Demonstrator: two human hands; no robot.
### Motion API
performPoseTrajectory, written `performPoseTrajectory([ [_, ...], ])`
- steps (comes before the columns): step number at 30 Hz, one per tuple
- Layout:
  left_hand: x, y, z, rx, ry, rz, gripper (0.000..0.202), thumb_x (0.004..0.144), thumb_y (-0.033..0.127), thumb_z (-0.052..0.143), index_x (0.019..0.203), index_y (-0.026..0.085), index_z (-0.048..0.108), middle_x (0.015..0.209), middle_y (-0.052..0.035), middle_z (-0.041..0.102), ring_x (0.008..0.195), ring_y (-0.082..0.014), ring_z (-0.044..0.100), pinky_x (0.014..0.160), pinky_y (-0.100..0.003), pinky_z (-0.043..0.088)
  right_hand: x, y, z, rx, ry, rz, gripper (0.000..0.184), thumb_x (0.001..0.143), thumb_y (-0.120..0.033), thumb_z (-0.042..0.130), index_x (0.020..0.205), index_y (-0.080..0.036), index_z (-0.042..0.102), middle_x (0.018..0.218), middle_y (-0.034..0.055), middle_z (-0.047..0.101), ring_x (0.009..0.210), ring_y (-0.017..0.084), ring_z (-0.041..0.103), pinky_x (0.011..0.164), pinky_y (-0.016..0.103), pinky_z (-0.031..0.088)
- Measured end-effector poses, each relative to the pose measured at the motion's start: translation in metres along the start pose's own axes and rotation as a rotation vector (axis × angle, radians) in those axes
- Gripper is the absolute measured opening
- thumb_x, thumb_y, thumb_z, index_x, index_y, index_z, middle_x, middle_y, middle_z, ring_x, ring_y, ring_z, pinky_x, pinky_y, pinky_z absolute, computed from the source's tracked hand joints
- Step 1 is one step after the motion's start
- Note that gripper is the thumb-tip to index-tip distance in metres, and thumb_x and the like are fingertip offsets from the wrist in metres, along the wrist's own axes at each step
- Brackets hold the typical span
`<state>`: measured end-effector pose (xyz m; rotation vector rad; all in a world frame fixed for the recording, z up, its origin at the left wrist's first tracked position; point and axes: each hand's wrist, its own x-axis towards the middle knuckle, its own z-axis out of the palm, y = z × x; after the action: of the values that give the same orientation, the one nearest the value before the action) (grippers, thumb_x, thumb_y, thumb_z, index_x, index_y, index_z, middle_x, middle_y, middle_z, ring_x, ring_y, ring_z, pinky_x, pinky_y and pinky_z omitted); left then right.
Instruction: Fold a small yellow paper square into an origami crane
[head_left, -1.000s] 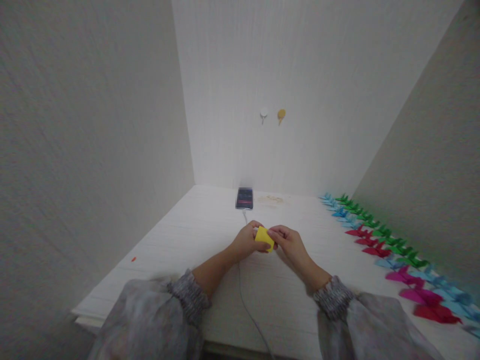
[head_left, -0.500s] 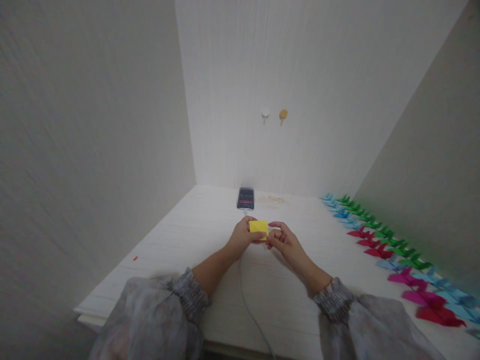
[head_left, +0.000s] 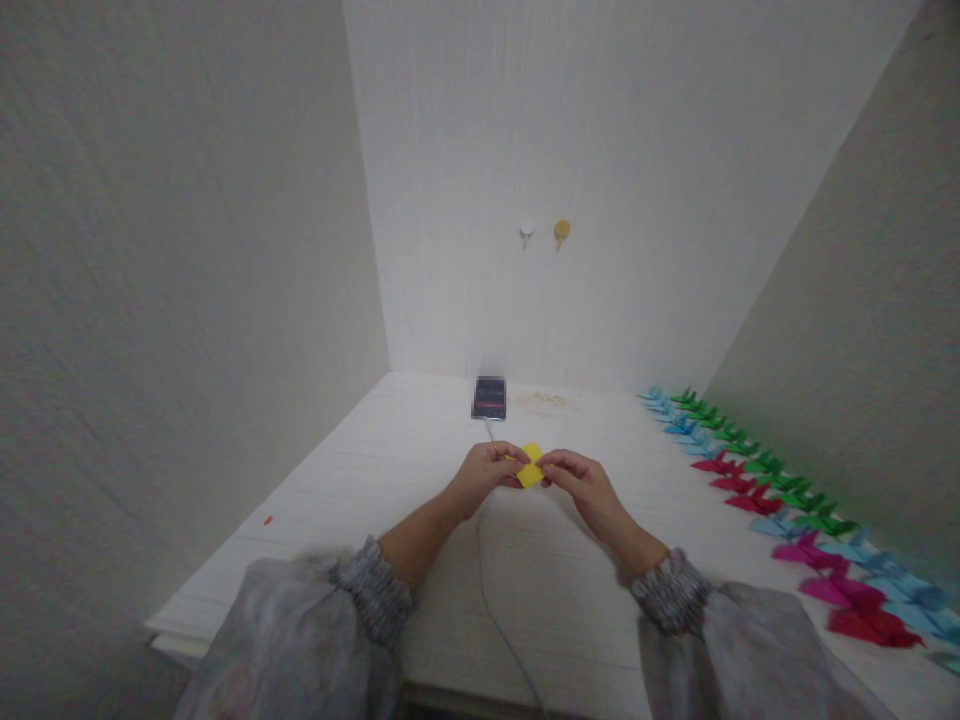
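A small yellow piece of paper (head_left: 531, 468) is held up between both hands over the middle of the table, turned so that a corner points up. My left hand (head_left: 487, 474) pinches its left side between thumb and fingers. On the opposite side, my right hand (head_left: 577, 480) grips the right corner with thumb and forefinger. The paper looks folded, but its creases are too small to make out.
Rows of folded paper cranes (head_left: 742, 485) in green, blue, red and pink line the table's right side. A phone (head_left: 490, 398) with a cable (head_left: 484, 590) lies at the back. An orange scrap (head_left: 268, 520) rests on the left. Two hooks (head_left: 562, 232) are on the wall.
The yellow paper has turned from lying square to standing on a corner. My right fingers, partly spread beside it before, now pinch its right corner.
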<state>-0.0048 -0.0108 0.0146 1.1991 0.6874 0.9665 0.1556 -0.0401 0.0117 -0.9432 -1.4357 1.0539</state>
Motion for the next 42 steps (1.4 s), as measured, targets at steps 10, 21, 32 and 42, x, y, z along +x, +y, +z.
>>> performPoseTrajectory([
  [10, -0.006, 0.005, 0.001, -0.045, -0.136, 0.057, 0.037, 0.05, 0.02, 0.07, 0.084, 0.011, 0.057, 0.077, -0.0046, 0.062, 0.069, -0.0112, 0.056, 0.069, -0.025, 0.042, 0.002, 0.003, 0.001, 0.116, 0.041, 0.064, 0.017, 0.062, -0.031, 0.062, 0.071, -0.016, 0.063, 0.067, 0.0022, 0.063, 0.058, 0.012, 0.054, 0.063, 0.027, 0.042],
  [21, -0.005, 0.005, 0.004, 0.056, -0.005, 0.094, 0.029, 0.064, 0.04, 0.057, 0.066, 0.012, 0.051, 0.058, -0.0005, 0.058, 0.05, -0.0072, 0.05, 0.051, -0.019, 0.038, 0.0, 0.003, 0.004, -0.002, 0.057, 0.017, 0.02, 0.06, -0.032, 0.064, 0.071, -0.016, 0.061, 0.056, 0.0001, 0.06, 0.054, 0.012, 0.053, 0.059, 0.027, 0.042],
  [32, -0.004, 0.004, 0.005, 0.128, 0.024, 0.148, 0.027, 0.055, 0.031, 0.065, 0.067, 0.012, 0.049, 0.054, 0.0035, 0.051, 0.048, -0.0046, 0.045, 0.049, -0.018, 0.034, -0.001, -0.005, 0.004, -0.102, 0.103, -0.011, 0.02, 0.062, -0.036, 0.062, 0.065, -0.016, 0.059, 0.054, 0.001, 0.06, 0.051, 0.012, 0.054, 0.054, 0.025, 0.042],
  [42, -0.005, 0.004, 0.003, 0.111, 0.09, 0.217, 0.023, 0.056, 0.026, 0.065, 0.061, 0.012, 0.047, 0.053, 0.0038, 0.05, 0.049, -0.0044, 0.044, 0.051, -0.018, 0.033, -0.005, -0.012, 0.007, -0.081, 0.074, -0.026, 0.02, 0.063, -0.035, 0.062, 0.067, -0.016, 0.056, 0.059, 0.003, 0.064, 0.056, 0.014, 0.059, 0.059, 0.027, 0.045],
])
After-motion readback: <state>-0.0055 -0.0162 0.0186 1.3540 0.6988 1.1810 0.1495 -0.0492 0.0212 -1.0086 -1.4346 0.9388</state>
